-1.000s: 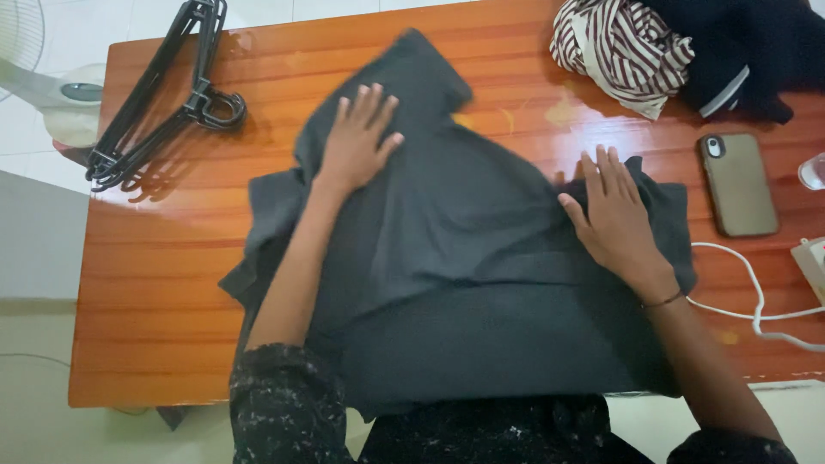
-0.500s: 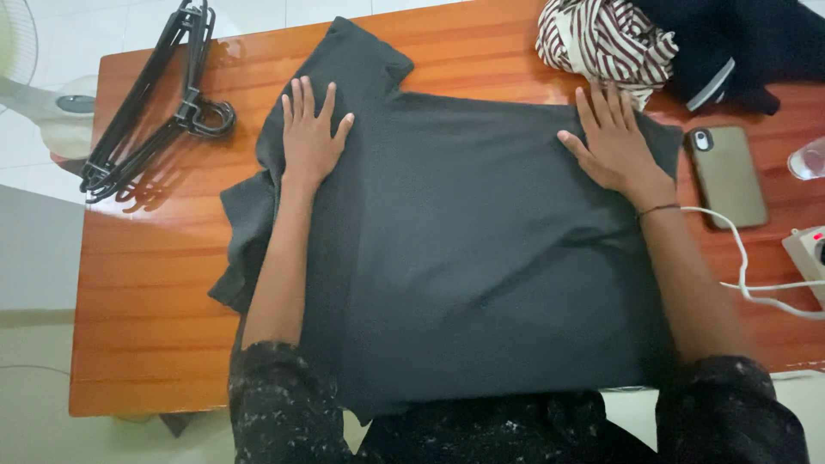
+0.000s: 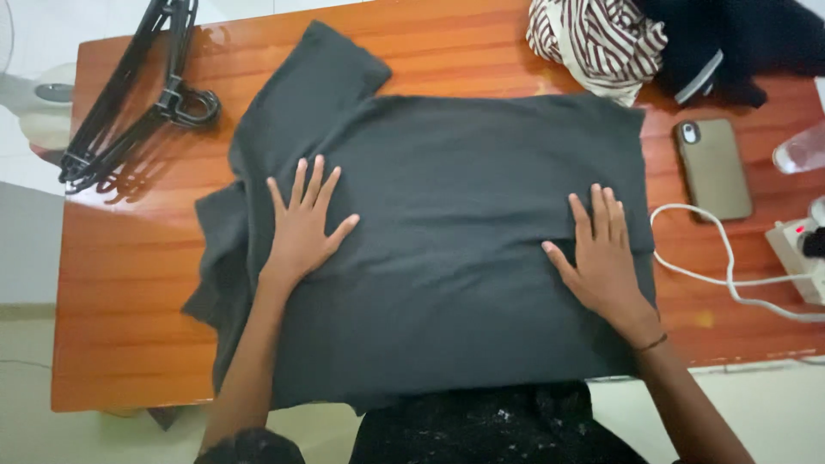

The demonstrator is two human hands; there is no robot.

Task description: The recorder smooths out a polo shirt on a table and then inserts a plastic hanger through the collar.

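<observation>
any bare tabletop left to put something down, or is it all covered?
Bare wood on the table left of the grey shirt, below the hangers. A strip lies between shirt top and striped cloth. Right is crowded: phone, white cable, power strip. Both hands press flat on the shirt.

No packages, labels or signs show. The one screen-bearing thing is a phone (image 3: 712,169), a rounded olive-brown rectangle lying back-up on the bench (its screen faces down, unseen), up and to the right of the right hand's fingers (image 3: 597,215), apart from them.
</observation>
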